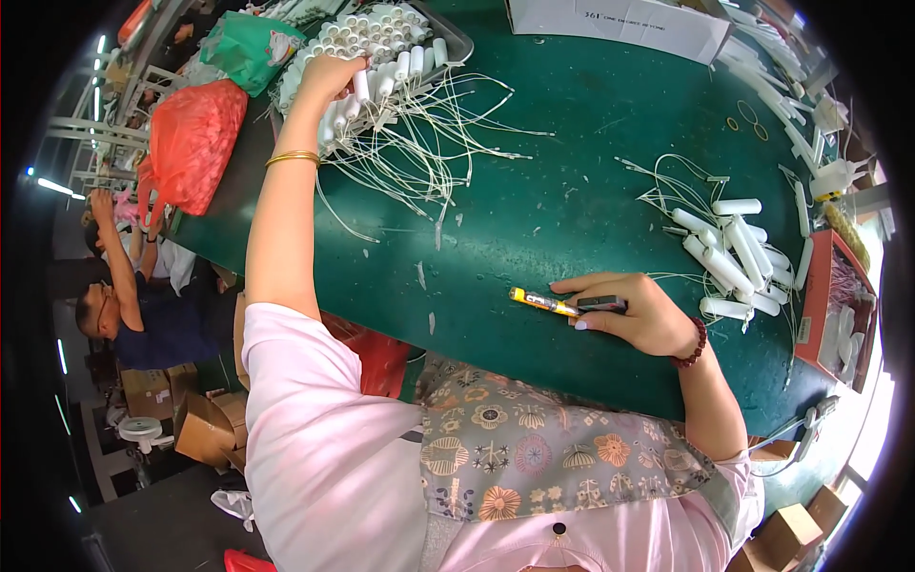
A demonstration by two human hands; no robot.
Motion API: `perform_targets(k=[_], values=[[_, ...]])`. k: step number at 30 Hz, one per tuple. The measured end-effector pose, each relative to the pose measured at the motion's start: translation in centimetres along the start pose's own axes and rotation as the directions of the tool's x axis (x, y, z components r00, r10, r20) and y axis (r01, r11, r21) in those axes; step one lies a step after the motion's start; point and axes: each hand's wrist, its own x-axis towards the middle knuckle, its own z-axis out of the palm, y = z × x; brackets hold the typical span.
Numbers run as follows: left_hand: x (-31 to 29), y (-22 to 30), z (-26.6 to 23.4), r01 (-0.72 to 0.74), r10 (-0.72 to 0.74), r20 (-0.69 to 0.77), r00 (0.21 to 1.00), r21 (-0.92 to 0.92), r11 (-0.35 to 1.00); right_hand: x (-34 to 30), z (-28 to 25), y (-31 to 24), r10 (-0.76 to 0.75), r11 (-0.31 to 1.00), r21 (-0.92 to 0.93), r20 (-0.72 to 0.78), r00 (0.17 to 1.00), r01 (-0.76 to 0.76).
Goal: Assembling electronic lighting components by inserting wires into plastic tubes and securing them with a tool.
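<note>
At the far left of the table, my left hand [334, 78] reaches into a stack of white cylinders with thin white wires. Its fingers are closed at the top of one white cylinder [361, 88], partly hidden behind the hand. The stack lies on a grey metal tray [456, 40], and many wires [429, 153] trail from it over the table. Near the front edge, my right hand [640, 313] is closed on a slim pen-like tool [543, 302] with a yellow end and a dark body. Its tip points left, just above the table.
A loose pile of white cylinders [729, 253] lies at the right on the green table [562, 200]. Beyond it stands a red box [822, 315]. A white carton [620, 27] is at the back. Red [198, 143] and green bags [243, 50] sit at left; two people work beyond.
</note>
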Motion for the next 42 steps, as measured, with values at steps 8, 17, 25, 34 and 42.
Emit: perform_targets(k=[8,17,25,34,42], values=[[-8.2,7.4,10.7,-0.704,0.671,-0.222,0.708,-0.15,0.694,-0.2,0.0,0.9,-0.256,0.966,-0.004,0.156,0.954,0.26],[-23.9,20.3,25.7,-0.915,0.982,0.084,0.171,-0.355,0.19,-1.1,-0.2,0.6,-0.363,0.932,0.054,0.18,0.914,0.359],[-27.0,21.5,29.1,-0.972,0.999,-0.02,0.035,-0.234,0.029,-0.8,0.9,1.5,-0.376,0.92,-0.024,0.227,0.898,0.391],[-25.3,18.5,21.8,-0.831,0.929,0.018,0.369,-0.441,0.339,-1.8,-0.8,0.4,-0.418,0.908,0.026,0.131,0.899,0.418],[-21.2,10.7,13.9,0.262,0.753,0.057,0.656,-0.952,-0.157,-1.8,-1.8,0.3,-0.425,0.905,0.025,0.112,0.898,0.425]])
